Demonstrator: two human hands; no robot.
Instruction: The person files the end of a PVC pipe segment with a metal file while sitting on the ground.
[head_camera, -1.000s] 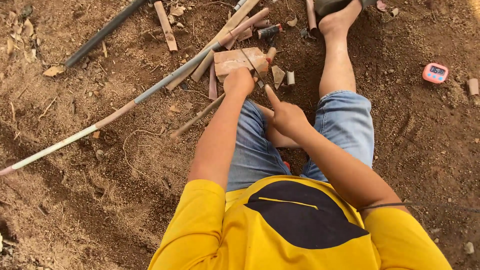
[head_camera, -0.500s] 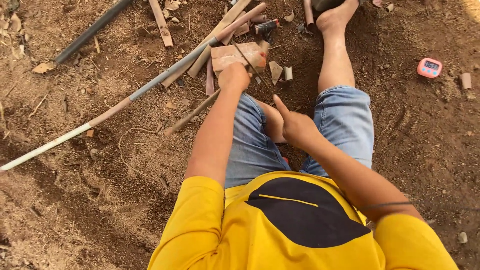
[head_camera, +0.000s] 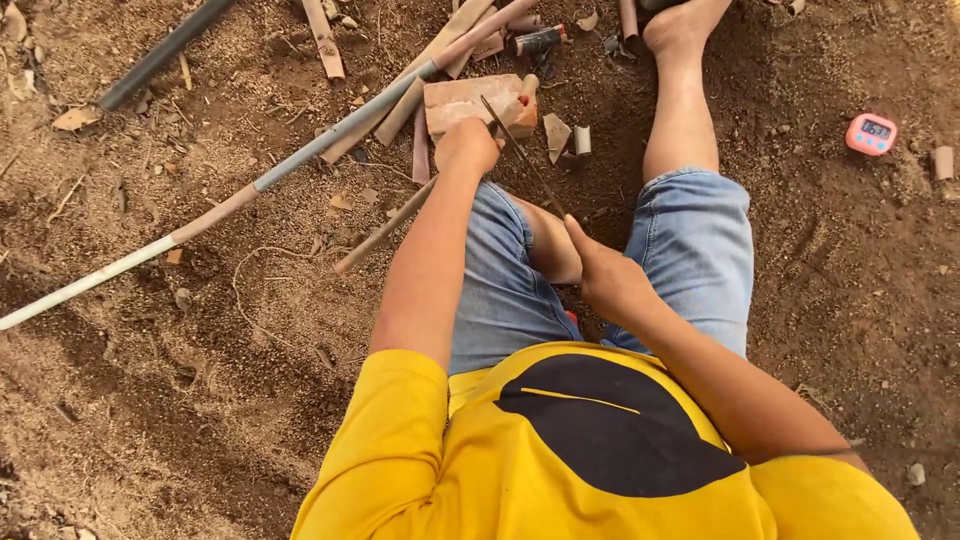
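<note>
1. Head view: the person sits on bare ground (head_camera: 200, 400) in a yellow shirt (head_camera: 600, 450) and denim shorts (head_camera: 690, 240), with 1 bare leg stretched out ahead.
2. The left hand (head_camera: 466, 146) is a closed fist pressed down at the near edge of a brick (head_camera: 470, 100). What it grips under the fingers cannot be told, though a thin stick (head_camera: 385, 228) runs out from below the wrist toward the lower left.
3. The right hand (head_camera: 608, 278) is drawn back near the lap, between the 2 thighs, fingers curled narrowly around the near end of a slim dark blade (head_camera: 522, 155), with the thumb pointing up along it.
4. The blade slants up and left from the right hand to the brick, its far end lying across the brick's right part, just beside the left fist.
5. The brick lies flat on the ground ahead of the knees, touching a long pale pole (head_camera: 250, 190) that crosses the scene from the lower left to the top centre.
6. Short cut pieces of cane (head_camera: 322, 38) lie scattered around the brick, and a dark pipe (head_camera: 160, 52) lies at the upper left.
7. A small pink timer (head_camera: 871, 133) sits on the ground well apart to the right, beyond the outstretched leg.
</note>
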